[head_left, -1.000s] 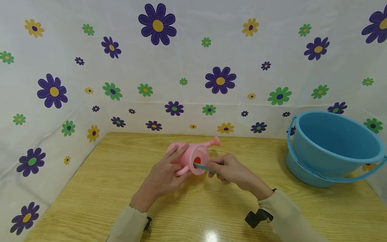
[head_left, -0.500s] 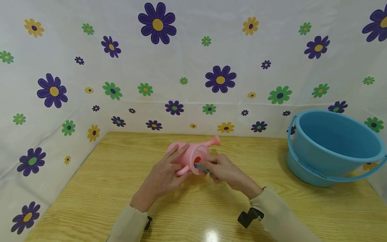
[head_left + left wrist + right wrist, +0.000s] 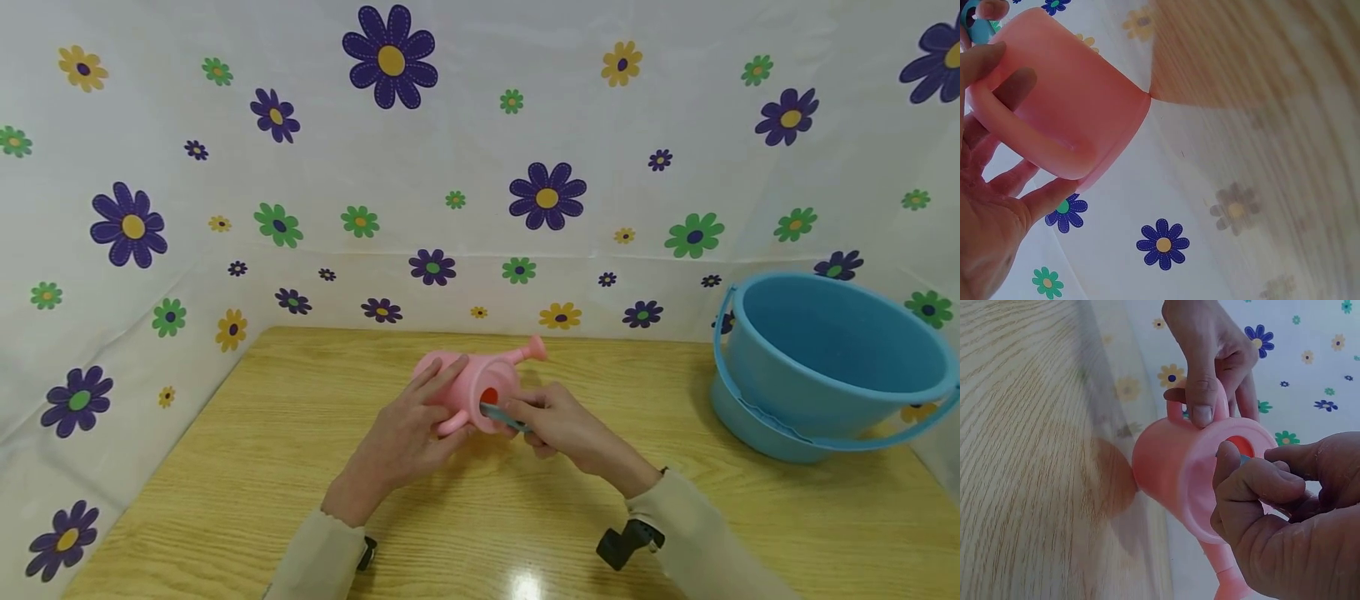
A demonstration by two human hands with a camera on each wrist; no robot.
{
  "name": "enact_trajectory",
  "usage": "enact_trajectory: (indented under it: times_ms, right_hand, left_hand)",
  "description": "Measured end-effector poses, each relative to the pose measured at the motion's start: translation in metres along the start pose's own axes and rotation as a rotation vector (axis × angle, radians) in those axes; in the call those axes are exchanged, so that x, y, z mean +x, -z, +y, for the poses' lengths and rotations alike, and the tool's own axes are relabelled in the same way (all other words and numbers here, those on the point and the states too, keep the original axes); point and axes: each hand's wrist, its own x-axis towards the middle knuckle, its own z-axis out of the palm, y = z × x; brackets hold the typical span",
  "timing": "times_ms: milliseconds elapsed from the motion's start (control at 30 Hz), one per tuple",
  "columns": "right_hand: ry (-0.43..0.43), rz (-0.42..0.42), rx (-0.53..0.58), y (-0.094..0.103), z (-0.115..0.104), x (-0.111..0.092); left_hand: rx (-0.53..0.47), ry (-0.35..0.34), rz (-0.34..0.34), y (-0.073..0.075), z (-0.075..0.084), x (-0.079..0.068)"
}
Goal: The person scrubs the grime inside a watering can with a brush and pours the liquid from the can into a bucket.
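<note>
A pink watering can (image 3: 480,385) is tipped on the table in the head view, its mouth facing the right hand and its spout pointing back right. My left hand (image 3: 401,437) grips it, fingers over the body, thumb at the handle, as the right wrist view shows. Between the thumb and curled fingers of my right hand (image 3: 566,425) is a slim blue-grey stick-like tool (image 3: 501,414). Its far end goes into the can's mouth beside an orange-red patch (image 3: 490,395) and is hidden, so its kind is unclear. In the left wrist view, the can's handle (image 3: 1032,140) shows.
A large light-blue bucket (image 3: 780,417) with its handle hanging down stands on the right side of the wooden table (image 3: 247,467). Behind and to the left hangs a white flower-printed cloth (image 3: 315,167). Both wrists wear dark camera mounts.
My right hand first slid left, toward the can's mouth, pushing the tool further in, then drew back slightly to the right. The left hand and watering can have stayed nearly still.
</note>
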Motion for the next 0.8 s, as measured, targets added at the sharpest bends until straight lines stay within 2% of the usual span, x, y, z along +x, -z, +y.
enact_trajectory:
  times_ms: [533, 800]
  right_hand:
    - [-0.036, -0.04, 0.046, 0.017, -0.002, -0.02]
    - [-0.033, -0.033, 0.044, 0.021, -0.001, -0.022]
  left_hand:
    - [-0.025, 0.051, -0.018, 0.002, 0.0, -0.002]
    - [-0.006, 0.046, -0.018, 0.002, 0.001, 0.0]
